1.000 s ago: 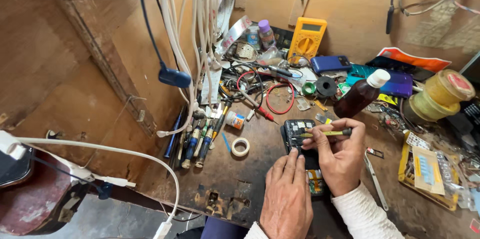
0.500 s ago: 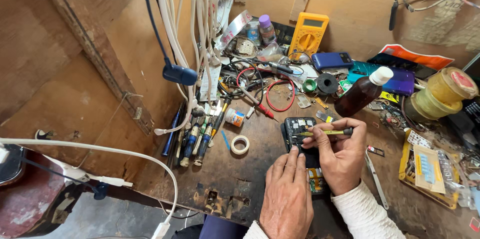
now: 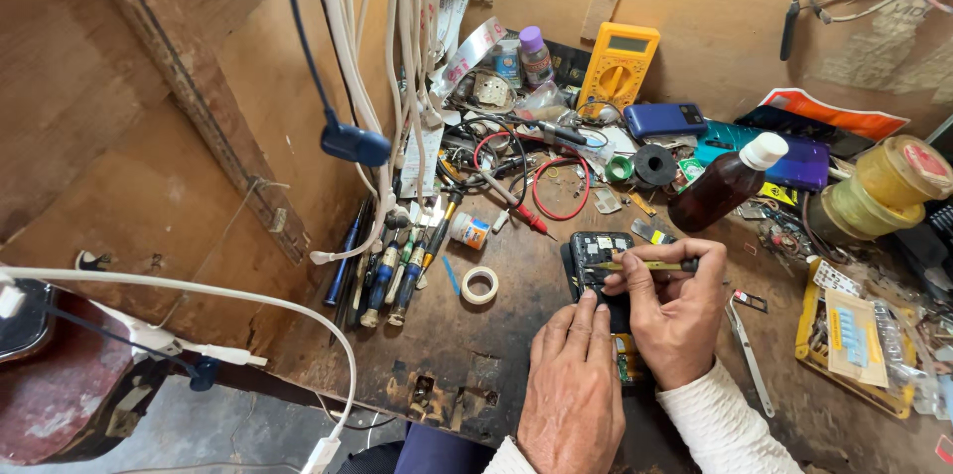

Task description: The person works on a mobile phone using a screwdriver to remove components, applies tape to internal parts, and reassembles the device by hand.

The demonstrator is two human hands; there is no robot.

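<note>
Centrally, opened black phone (image 3: 594, 258) lies flat, circuitry exposed. Right hand (image 3: 675, 310) pinches yellow screwdriver (image 3: 645, 266) over it; left hand (image 3: 571, 385) rests flat, fingertips steadying phone's near edge.

Opened black phone (image 3: 596, 266), back cover off, lies flat on bench. Yellow-handled screwdriver (image 3: 645, 266) lies across its top, nearly horiz.

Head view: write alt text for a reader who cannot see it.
A right hand holds a yellow screwdriver over an opened phone on a cluttered wooden workbench, while the left hand steadies the phone. A yellow multimeter, brown bottle and tape roll lie nearby.
</note>
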